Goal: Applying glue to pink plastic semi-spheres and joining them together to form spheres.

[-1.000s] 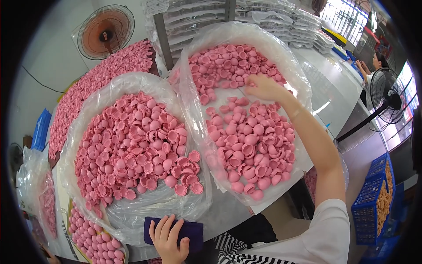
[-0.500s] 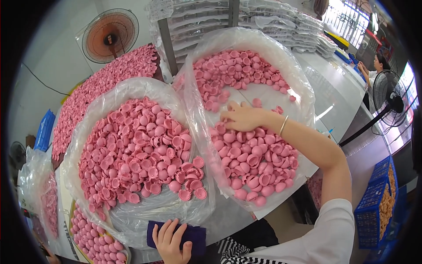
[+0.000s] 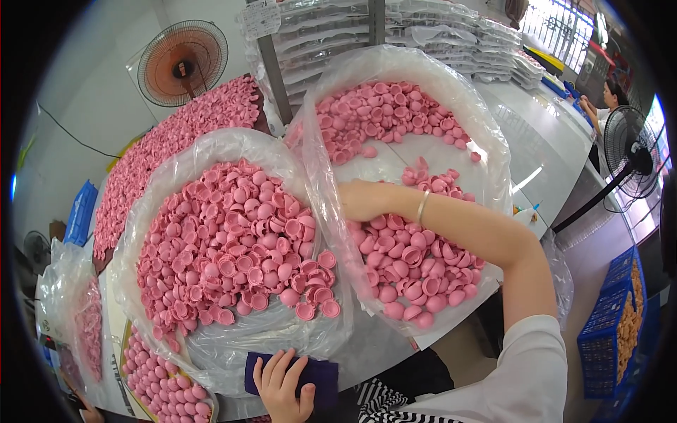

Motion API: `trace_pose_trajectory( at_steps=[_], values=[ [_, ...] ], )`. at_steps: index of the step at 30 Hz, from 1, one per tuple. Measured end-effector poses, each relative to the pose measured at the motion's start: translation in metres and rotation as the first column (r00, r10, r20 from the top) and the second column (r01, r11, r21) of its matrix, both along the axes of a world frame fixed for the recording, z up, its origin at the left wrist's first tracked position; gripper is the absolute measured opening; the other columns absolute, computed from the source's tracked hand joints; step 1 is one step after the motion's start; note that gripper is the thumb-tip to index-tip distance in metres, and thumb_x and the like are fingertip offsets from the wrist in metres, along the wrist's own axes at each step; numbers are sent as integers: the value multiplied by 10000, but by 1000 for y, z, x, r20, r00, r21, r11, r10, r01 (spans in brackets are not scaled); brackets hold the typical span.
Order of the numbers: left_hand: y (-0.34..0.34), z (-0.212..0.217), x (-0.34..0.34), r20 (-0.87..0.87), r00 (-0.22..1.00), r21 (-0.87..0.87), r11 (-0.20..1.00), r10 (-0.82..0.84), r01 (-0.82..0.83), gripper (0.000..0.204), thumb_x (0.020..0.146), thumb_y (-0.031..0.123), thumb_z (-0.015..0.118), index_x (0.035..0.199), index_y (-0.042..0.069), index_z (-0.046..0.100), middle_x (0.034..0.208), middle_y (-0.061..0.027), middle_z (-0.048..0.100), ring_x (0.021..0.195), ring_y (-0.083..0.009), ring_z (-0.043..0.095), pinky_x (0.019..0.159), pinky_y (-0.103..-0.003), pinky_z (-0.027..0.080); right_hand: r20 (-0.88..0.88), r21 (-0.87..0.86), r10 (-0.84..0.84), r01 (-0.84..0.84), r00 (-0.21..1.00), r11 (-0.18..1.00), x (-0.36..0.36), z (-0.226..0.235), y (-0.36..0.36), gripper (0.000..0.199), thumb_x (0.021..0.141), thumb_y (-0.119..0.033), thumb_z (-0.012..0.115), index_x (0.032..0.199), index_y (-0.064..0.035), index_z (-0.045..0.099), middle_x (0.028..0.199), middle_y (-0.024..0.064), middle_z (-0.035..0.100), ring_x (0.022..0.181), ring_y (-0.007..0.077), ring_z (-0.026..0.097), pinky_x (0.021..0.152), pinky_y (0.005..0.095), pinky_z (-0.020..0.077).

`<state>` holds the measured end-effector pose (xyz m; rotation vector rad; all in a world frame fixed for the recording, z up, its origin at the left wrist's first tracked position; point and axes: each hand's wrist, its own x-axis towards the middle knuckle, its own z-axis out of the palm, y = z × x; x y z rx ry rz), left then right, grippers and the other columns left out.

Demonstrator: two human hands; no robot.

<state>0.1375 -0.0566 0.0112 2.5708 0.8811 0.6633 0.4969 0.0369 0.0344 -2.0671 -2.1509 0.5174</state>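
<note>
The spread-open clear plastic bag (image 3: 493, 134) holds pink hemispherical shells in two groups: a near pile (image 3: 416, 264) along its front and a far heap (image 3: 395, 106) along its back, with a pale bare strip between them. The right hand (image 3: 363, 201), a thin bracelet (image 3: 423, 206) at its wrist, is at the bag's left side, above the edge of the near pile. Its fingertips are hidden, seemingly by the plastic fold and the hand itself, so I cannot tell whether they grip a shell. The left hand (image 3: 285, 388), in front and to the left of the bag, lies with fingers extended on a folded dark purple cloth (image 3: 326, 377). Just left of the bag, a second plastic bag (image 3: 243, 349) bears a larger mound of pink shells (image 3: 226, 240). An orange-centred fan (image 3: 183, 67) stands beyond the bag, to its left; a black fan (image 3: 630, 151) is to its right.
</note>
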Motion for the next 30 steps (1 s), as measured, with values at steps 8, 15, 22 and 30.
trace_pose_trajectory(
  at_steps=[8,15,22,30],
  values=[
    [1,2,2,-13,1000,8,1000,-5,6,399,819,357,408,971,45,606,1061,-124,567,1037,-299,488,974,-460,241,-116,-37,94,-99,989,994,30,9,-15,354,801,-332,458,929,-23,573,950,230,553,833,339,519,779,383,405],
    [0,-2,1,-6,1000,13,1000,-14,14,411,833,371,396,966,44,606,1064,-122,566,1035,-293,492,973,-455,244,58,56,50,-54,997,997,97,-3,-31,379,823,-386,462,993,-56,539,954,194,548,873,325,521,773,385,391],
    [4,-1,2,-35,999,19,1000,-7,8,425,840,380,382,966,37,599,1064,-125,564,1042,-296,490,977,-459,240,211,64,-22,9,977,998,50,18,-83,288,880,-283,387,983,-66,547,974,143,558,974,277,483,826,385,357],
    [6,-8,-2,-52,999,42,999,-18,20,410,836,359,386,968,30,593,1067,-128,561,1050,-296,487,980,-463,237,321,299,-152,52,935,953,112,-4,-67,322,870,-324,401,1093,-120,511,1123,187,482,1047,320,449,904,413,338]
  ],
)
